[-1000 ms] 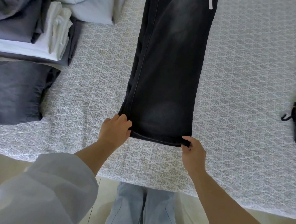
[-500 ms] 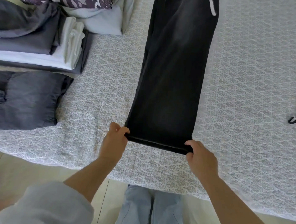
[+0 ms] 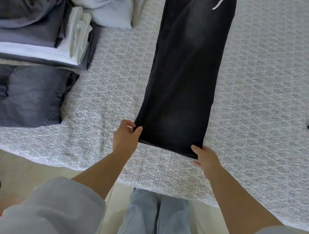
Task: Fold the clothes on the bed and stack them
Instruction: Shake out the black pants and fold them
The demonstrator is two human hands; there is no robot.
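Patterned bed cover fills the view. At its near edge the left hand and right hand each pinch a hem corner of the black jeans, laid lengthwise away. Folding seems about to start: carry the hem toward the waist. Folded stack waits far left.

You hold the hem of black jeans laid lengthwise on the bed.
Your left hand and right hand each pinch a corner.
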